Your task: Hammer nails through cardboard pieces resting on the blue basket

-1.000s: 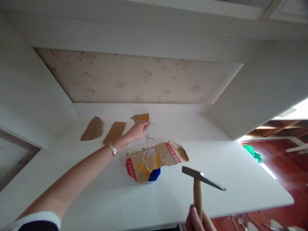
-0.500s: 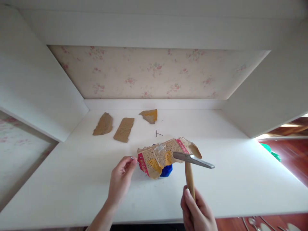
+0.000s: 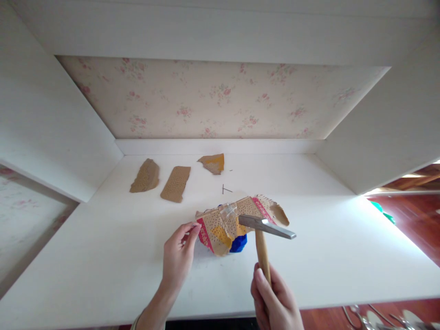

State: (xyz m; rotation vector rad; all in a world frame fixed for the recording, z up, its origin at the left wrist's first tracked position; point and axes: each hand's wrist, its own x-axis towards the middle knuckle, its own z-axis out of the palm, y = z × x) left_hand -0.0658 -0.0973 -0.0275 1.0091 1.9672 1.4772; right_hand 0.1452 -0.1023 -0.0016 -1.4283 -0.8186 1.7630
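A torn piece of perforated cardboard (image 3: 220, 220) with red edging lies over a blue object (image 3: 238, 244) in the middle of a white table (image 3: 103, 256). My left hand (image 3: 178, 256) is at the cardboard's left edge, fingers pinched together on a small nail that is hard to see. My right hand (image 3: 275, 302) grips the wooden handle of a hammer (image 3: 264, 227), whose metal head hovers just above the cardboard's right half.
Three brown cardboard scraps (image 3: 176, 183) lie at the back left of the table. Loose nails (image 3: 226, 189) rest behind the cardboard. White cabinet walls enclose left, right and above, with floral wallpaper (image 3: 220, 101) behind. Metal spoons (image 3: 378, 316) lie on the floor at lower right.
My left hand drew back from the nails at the back of the table and came to the cardboard's left edge. The hammer moved left and up over the cardboard.
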